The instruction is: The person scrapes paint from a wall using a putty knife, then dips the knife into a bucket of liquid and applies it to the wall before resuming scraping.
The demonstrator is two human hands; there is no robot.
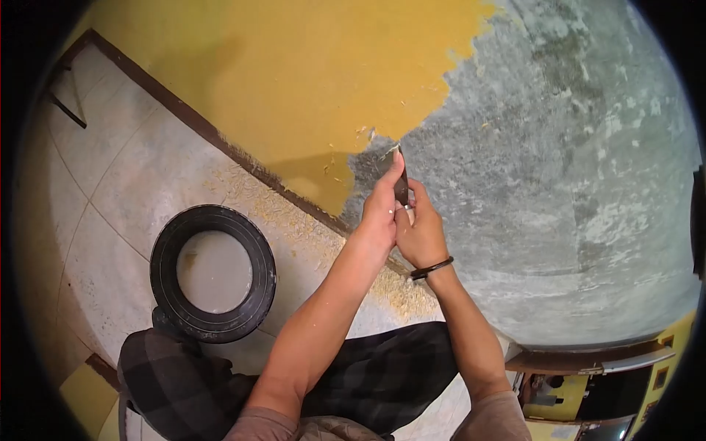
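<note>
Scraper (404,187) — between both hands (423,231)

head | from above, near | forward and down (wide, dark-cornered) | facing wall (515,184)

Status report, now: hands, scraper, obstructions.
Left hand, right hand on scraper. Scraper at ragged edge of yellow paint. Black bucket off left, not blocking.

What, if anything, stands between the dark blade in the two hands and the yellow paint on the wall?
Nothing visible does. The dark blade, held by the left hand and right hand, is at the yellow paint's ragged edge; only small flakes show there. The black bucket is aside, on the floor.
</note>
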